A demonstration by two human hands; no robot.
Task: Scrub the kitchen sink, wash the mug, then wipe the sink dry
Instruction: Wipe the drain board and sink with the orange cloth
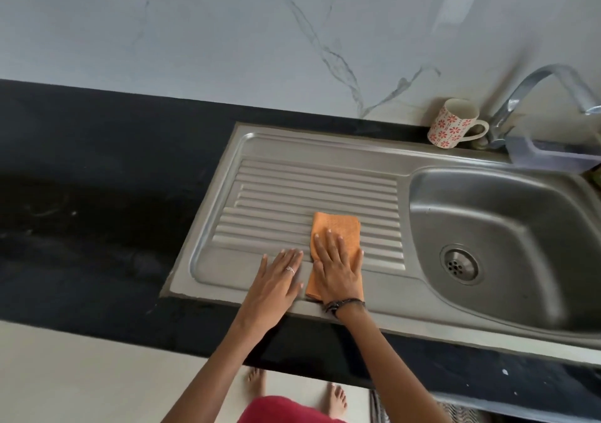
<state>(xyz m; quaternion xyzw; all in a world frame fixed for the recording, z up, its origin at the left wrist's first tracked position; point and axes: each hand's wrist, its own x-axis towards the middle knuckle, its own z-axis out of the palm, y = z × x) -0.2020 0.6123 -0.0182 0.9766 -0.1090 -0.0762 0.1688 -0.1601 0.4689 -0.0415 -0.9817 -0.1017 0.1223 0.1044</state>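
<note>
An orange cloth point(335, 227) lies on the sink's ribbed drainboard point(292, 191), pressed flat under the right hand point(336, 268), fingers straight. The left hand point(276, 281) rests open just left of it. A floral mug point(450, 123) stands far right, beside the tap point(533, 97), on the black desk point(97, 195).

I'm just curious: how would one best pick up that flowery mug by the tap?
Probably by the handle, coming from the right: the mug stands upright at the sink's back edge, its loop pointing toward the tap, which crowds that side.
</note>
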